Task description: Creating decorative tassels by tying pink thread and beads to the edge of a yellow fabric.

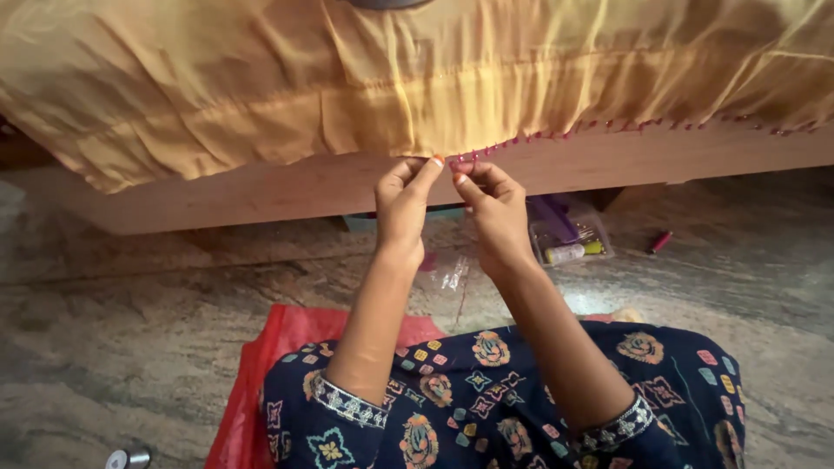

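Up close, your two bare hands met at the lower hem of a golden-yellow silky cloth (417, 78) that hung over the front edge of a long wooden bench (261, 187). Your left hand (404, 208) had its fingers closed, the thumb and forefinger pinching the hem right at the bench's front edge. Your right hand (495, 213) sat just beside it, fingertips nearly touching the left ones, also pinched shut on the hem where a row of small dark-pink knotted tassels (556, 135) began. That tassel row ran along the hem toward the right end of the bench; the hem to the left of your hands was plain.

Under the bench, on the speckled stone floor (130, 347), lay a small clear plastic box (571, 239) holding thread and small bits, near your right hand. A thin red pen-like item (660, 241) lay further right. A crumpled clear plastic wrapper (452, 274) rested between your forearms. You sat on a red mat (261, 382), dressed in dark-blue patterned fabric.
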